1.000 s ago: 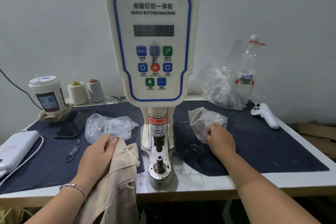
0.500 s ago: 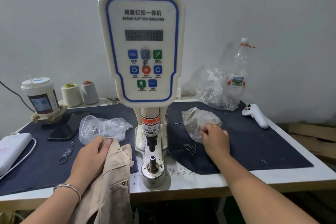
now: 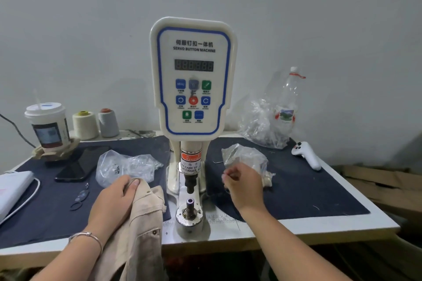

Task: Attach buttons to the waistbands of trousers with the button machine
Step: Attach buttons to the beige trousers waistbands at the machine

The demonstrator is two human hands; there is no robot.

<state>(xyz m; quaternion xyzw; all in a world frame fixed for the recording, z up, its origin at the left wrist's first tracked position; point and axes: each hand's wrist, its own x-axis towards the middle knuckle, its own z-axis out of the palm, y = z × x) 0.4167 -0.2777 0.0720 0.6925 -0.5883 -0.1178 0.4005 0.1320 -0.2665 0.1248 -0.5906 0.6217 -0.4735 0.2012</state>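
1. The button machine (image 3: 193,80) stands at the middle of the table (image 3: 319,228), a glossy cream head with a blue-outlined panel over a steel post and a round metal die at the front edge.
2. The left hand (image 3: 114,201) grasps the beige trousers (image 3: 141,223), coarse twill, thumb pressed on the waistband; the cloth hangs over the front edge just left of the die.
3. The right hand (image 3: 243,186) has its fingers curled as if pinching something small; I cannot tell what, if anything.
4. Just behind that hand lies a crinkled clear bag (image 3: 245,156) on the dark felt mat (image 3: 308,191).
5. A second crumpled bag (image 3: 124,165) lies left of the post, beside a black phone (image 3: 78,164).
6. Along the back edge stand a lidded paper cup (image 3: 48,125), two thread cones (image 3: 96,124) and a clear plastic bottle (image 3: 288,102).
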